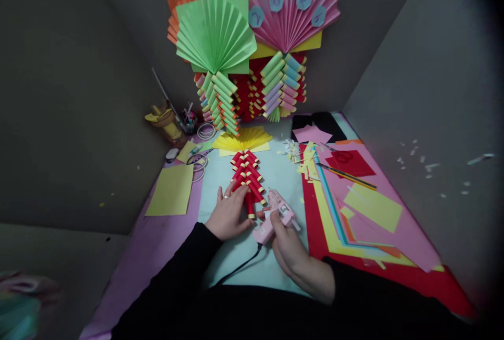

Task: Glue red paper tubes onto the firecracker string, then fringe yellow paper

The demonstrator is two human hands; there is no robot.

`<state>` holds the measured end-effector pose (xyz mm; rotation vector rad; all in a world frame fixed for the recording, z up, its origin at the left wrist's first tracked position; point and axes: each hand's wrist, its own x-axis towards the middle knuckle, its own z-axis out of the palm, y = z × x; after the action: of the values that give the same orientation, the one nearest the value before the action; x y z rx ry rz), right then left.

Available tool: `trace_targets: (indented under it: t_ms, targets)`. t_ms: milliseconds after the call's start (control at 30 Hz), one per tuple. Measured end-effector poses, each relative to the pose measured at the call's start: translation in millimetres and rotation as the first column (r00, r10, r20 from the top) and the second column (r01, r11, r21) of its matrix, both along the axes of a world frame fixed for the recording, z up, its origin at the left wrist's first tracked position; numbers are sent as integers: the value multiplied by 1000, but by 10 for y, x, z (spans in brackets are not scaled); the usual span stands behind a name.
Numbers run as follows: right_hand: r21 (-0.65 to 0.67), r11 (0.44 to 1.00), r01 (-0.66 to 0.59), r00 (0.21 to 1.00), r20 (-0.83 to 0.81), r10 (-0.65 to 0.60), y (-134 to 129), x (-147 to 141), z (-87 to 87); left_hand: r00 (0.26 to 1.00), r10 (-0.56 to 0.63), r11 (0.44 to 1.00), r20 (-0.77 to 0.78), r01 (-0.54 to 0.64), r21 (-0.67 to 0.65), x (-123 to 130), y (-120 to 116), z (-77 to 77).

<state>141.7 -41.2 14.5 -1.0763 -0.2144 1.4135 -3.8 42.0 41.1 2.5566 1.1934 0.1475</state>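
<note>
A string of red paper rolls [254,176] with pale yellow ends lies in the middle of the table, below a yellow pleated paper fan [244,139]. My left hand [229,215] rests on the lower left of the rolls, fingers spread, with a ring on one finger. Its index finger and thumb lie either side of the lowest roll [249,204]. In my right hand [290,251] is a pink glue gun [273,219], its nozzle pointing up and away beside the lower right rolls. A dark cord runs from its handle toward my body.
Finished fan hangings, green [216,33] and pink [293,7], hang at the back. Coloured paper sheets [409,243], a yellow-black cutter [346,176] and paper scraps [311,161] lie right. At left are a yellow sheet [170,190], tape rings [198,160] and a pen holder [189,119].
</note>
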Motion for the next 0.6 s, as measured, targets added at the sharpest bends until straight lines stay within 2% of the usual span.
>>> trace_targets:
  t_ms: [300, 600]
  targets:
    - [-21, 1000, 12, 1000, 3, -12, 15, 3, 26, 1000, 17, 997, 11, -17, 73, -38, 15, -96]
    - [-22, 1000, -1, 1000, 14, 1, 19, -11, 19, 994, -55, 993, 92, 45, 110, -68, 65, -173]
